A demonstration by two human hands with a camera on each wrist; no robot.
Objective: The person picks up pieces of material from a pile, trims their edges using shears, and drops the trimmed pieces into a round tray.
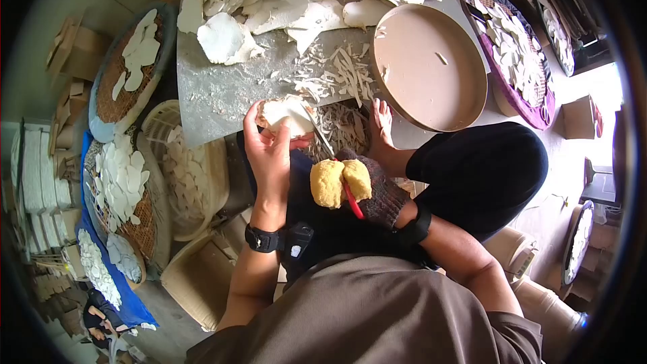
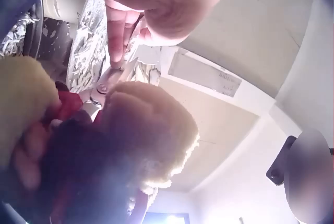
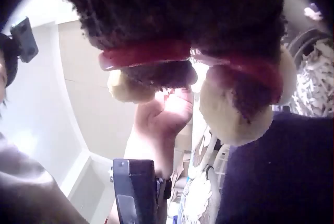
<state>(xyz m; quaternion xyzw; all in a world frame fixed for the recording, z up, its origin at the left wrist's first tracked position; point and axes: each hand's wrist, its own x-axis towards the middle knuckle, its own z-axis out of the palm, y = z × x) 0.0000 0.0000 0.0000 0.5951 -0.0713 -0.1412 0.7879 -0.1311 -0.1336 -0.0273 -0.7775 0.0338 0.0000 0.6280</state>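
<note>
My bare left hand [image 1: 269, 155] grips a flat, off-white slice [image 1: 290, 113] with a rough brownish edge, thumb on its face. In my right hand [image 1: 385, 195], which wears a dark knitted glove, is a pair of scissors [image 1: 323, 138] with red handles. Thick yellow foam [image 1: 327, 183] pads those handles. The blades reach up to the slice's right edge, close to the left fingertips. In the left wrist view the scissors' pivot [image 2: 103, 88] shows below the left fingers. Gloved fingers pass through the red handles [image 3: 146, 57] in the right wrist view.
A grey board [image 1: 222, 94] ahead carries a heap of pale slices [image 1: 283, 0] and trimmed strips [image 1: 350, 74]. To its right lies a round brown tray [image 1: 438, 101]. A plastic basket [image 1: 219, 189] stands left, beside round trays of slices. A bare foot [image 1: 382, 125] is near the board.
</note>
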